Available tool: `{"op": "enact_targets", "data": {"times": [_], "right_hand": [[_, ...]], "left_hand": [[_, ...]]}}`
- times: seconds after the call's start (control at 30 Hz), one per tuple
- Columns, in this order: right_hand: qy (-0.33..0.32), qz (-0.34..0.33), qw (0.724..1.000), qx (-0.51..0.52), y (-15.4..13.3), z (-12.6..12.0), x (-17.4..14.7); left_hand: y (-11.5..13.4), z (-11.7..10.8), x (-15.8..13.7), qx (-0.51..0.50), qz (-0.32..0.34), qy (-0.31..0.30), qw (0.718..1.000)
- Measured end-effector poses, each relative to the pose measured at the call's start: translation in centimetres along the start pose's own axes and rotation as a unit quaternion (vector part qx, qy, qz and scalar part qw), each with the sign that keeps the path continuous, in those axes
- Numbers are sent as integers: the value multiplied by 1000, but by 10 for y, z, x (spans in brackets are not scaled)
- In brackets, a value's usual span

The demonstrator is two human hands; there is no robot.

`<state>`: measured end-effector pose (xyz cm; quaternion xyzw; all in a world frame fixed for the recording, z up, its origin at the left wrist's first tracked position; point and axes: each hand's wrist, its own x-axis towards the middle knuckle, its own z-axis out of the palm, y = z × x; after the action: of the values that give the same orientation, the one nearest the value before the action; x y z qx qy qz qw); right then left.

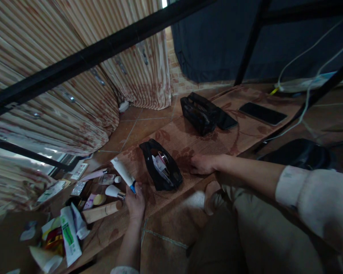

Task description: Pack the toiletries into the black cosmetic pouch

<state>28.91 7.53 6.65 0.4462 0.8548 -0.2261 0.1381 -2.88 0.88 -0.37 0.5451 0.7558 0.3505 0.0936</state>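
My left hand (136, 202) is closed on a white squeeze tube (122, 171), whose blue cap end sits at my fingers while its flat end points up and away. On the patterned cloth, an open black pouch (160, 167) stands between my hands with small items inside, a round pinkish one among them. My right hand (202, 164) rests on the cloth to the right of that pouch, with nothing visible in it and its fingers loosely bent. Just left of my left hand lie a white-handled brush (114, 191) and a beige cylindrical tube (103, 212).
A second black pouch (199, 113) and two dark phones, one (263, 113) farther right, lie on the cloth. Cosmetics and a glittery case (79, 188) spread leftward, near a cardboard box (15, 232). A black metal bar (103, 53) crosses above; a white cable (307, 91) hangs right.
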Motion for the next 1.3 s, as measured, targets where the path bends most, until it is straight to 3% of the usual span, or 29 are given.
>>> {"op": "enact_targets", "data": {"times": [1.3], "right_hand": [[3, -17, 1000, -12, 4, 4, 3]], "left_hand": [[-1, 1, 0, 24, 3, -1, 1000]]}}
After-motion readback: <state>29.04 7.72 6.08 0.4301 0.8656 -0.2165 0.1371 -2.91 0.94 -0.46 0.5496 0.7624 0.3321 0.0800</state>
